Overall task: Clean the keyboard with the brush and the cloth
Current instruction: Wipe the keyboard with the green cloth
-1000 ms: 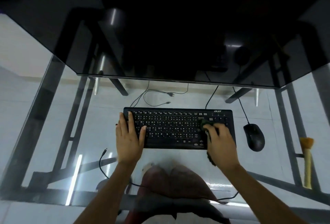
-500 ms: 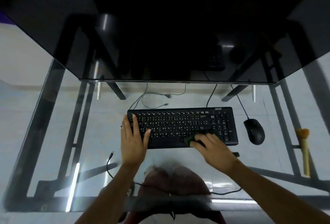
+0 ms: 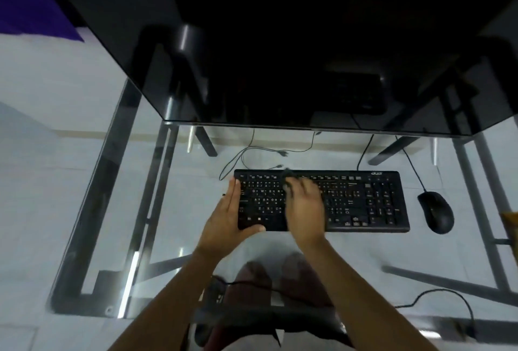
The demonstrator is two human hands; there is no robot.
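A black keyboard (image 3: 364,202) lies on the glass desk (image 3: 168,210). My left hand (image 3: 228,217) grips the keyboard's left end, fingers along the left edge and thumb at the front edge. My right hand (image 3: 304,207) is blurred over the left-middle keys, pressing a dark cloth (image 3: 288,175) that shows beyond the fingertips near the top key row. The brush (image 3: 511,221) with a yellowish handle is only partly visible at the right edge of the view.
A black mouse (image 3: 436,212) sits right of the keyboard, its cable running back. A dark glass shelf (image 3: 280,70) overhangs the back of the desk. Loose cables (image 3: 266,151) lie behind the keyboard. My knees (image 3: 280,280) show through the glass.
My right hand swept the cloth from the keyboard's right side, along the front, to the upper-left keys. My left hand shifted from resting on the keys to gripping the left end.
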